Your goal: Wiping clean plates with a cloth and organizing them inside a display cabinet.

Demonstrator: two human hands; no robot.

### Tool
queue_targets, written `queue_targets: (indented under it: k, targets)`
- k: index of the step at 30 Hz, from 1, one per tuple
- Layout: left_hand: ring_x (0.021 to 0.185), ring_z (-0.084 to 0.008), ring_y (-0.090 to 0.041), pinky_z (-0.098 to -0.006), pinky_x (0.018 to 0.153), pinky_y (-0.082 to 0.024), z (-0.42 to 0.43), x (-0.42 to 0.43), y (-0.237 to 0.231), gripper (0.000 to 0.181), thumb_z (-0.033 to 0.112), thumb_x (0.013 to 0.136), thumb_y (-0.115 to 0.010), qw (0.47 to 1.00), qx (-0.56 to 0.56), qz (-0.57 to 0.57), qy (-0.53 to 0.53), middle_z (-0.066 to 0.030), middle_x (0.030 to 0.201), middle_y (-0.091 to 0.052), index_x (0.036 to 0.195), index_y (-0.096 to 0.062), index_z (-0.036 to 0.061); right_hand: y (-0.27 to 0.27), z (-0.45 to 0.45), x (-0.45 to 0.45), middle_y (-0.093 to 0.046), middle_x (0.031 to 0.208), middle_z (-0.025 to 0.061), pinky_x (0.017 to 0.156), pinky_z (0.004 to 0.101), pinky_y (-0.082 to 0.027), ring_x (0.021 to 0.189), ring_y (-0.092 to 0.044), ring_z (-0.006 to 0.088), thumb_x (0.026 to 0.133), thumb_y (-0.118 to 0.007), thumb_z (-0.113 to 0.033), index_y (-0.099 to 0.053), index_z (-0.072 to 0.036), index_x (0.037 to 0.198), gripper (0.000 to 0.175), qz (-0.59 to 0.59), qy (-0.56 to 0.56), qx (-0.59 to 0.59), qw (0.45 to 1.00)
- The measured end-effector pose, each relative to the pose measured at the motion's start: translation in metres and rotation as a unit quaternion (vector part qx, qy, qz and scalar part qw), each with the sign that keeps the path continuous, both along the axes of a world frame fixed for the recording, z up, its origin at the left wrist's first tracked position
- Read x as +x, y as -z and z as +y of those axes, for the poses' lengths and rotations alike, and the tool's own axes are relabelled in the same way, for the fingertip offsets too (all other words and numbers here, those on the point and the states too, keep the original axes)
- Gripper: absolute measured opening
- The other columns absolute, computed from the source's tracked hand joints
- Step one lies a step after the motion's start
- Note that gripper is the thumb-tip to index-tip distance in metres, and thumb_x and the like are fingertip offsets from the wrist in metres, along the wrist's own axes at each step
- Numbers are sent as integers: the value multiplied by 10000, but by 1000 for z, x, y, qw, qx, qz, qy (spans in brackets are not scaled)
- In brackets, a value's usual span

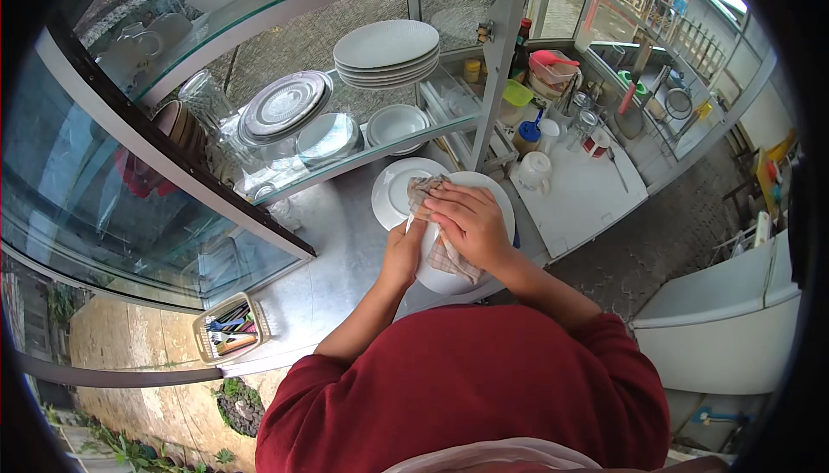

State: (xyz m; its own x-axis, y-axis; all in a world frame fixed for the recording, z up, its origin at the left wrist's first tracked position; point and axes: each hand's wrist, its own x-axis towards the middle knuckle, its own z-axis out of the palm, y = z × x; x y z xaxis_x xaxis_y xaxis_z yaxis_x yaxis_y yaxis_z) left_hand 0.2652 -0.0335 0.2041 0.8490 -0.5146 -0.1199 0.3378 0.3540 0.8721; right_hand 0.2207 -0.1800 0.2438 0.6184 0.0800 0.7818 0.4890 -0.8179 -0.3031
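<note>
My left hand [405,253] grips the edge of a white plate [442,280] that is tilted in front of my body. Pressed against this plate is a checked cloth [453,260], held under the bent fingers of my right hand [471,221]. Part of the cloth bunches up above my left thumb, and a corner hangs down over the plate. Behind my hands, another white plate [387,196] lies on the metal counter [337,240]. A further white plate [504,196] shows beyond my right hand, partly hidden by it.
Glass shelves ahead hold stacked white plates [387,45], glass plates [285,105] and bowls [397,124]. A basket of cutlery [262,327] stands at the counter's left end. To the right, a white board [576,214] bears a cup [534,172], glasses and a fork. The sliding glass door's frame [194,168] rises at left.
</note>
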Motion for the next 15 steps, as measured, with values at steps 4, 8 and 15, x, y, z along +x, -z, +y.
queue_targets:
  k: [4,8,15]
  targets:
    - [860,-158,-629,-279,784,-498,13,10,-4,445,349,994,-484,999,48,4,-7,-122,1006,-664,1140,-588,-58,3,-25,-12,-635,1169,97,943,391,-388,1092,-571,280,801,-630,-143,-638,-92,1176,379,37,87,-7,995]
    - [860,-195,-654,-299,775,-520,22,21,-9,498,389,984,-491,999,36,18,-30,-162,1011,-665,1137,-576,-76,3,-43,-29,-499,1357,162,1009,417,-333,1148,-460,359,747,-623,-166,-507,-86,1354,623,143,-28,61,987]
    - [904,-192,-648,-305,798,-523,7,4,-10,483,370,983,-500,998,36,41,-10,-159,1048,-656,1151,-574,-77,-24,-28,-31,-514,1335,76,1013,446,-315,1179,-455,313,678,-769,-364,-531,-164,1339,730,152,25,-68,986]
